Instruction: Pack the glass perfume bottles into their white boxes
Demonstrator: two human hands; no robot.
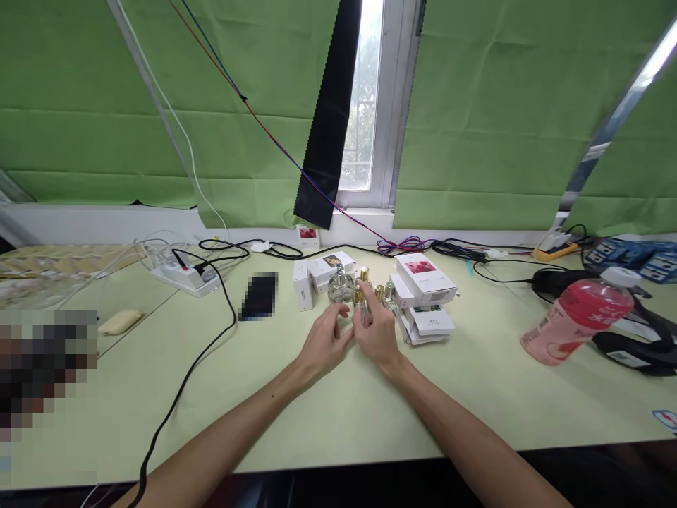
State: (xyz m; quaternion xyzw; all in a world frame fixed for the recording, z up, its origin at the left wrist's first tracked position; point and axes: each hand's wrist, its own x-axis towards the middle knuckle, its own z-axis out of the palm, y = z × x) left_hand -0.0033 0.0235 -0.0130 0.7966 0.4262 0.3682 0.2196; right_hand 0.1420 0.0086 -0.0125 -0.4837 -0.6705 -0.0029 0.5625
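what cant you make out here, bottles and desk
All in the head view:
- front bottle: partly hidden by the right hand
- boxes: small print too tiny to read
- dark slab: pixelated
- left-edge patch: pixelated, cut off by the edge

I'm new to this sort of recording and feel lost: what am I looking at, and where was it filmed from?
There's no machine here: these are a person's two bare hands, seen by one camera worn on the head, looking forward and down. On the pale table are small glass bottles, with white boxes on both sides. Farther right are a pink drink bottle and black headphones. The right hand has its fingers at a gold-capped bottle; how firm its grip is, I can't tell. The left hand is close by, with nothing visibly held.
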